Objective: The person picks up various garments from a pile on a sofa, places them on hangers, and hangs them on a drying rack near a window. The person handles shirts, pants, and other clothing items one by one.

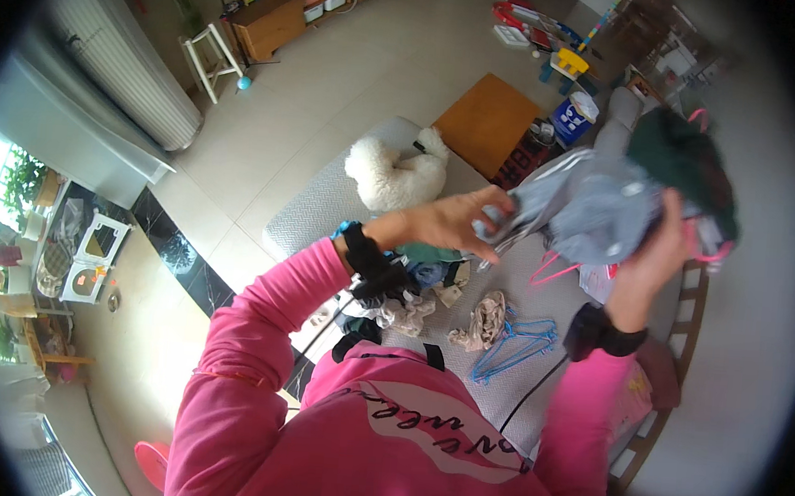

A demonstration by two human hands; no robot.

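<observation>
A grey garment [591, 203], blurred by motion, hangs between my hands above the grey sofa [319, 187]. My left hand [448, 220] has its fingers curled on the garment's left end, where pale cords or strips trail. My right hand [652, 266] grips its right side, thumb upward. Just beyond that hand is a dark green garment [677, 160] with pink hanger parts around it. A pink hanger [553, 269] shows below the grey cloth. Nearer to me lie a crumpled beige garment [486, 320], several blue hangers [518, 346] and a clothes pile [430, 271], partly behind my left wrist.
A white curly-furred dog or plush toy [403, 172] rests on the sofa's far part. Beyond it are an orange-brown board or tabletop [486, 123] and a blue tub [574, 118]. A wooden rail [689, 324] edges the right side. Black cables run near both wrists.
</observation>
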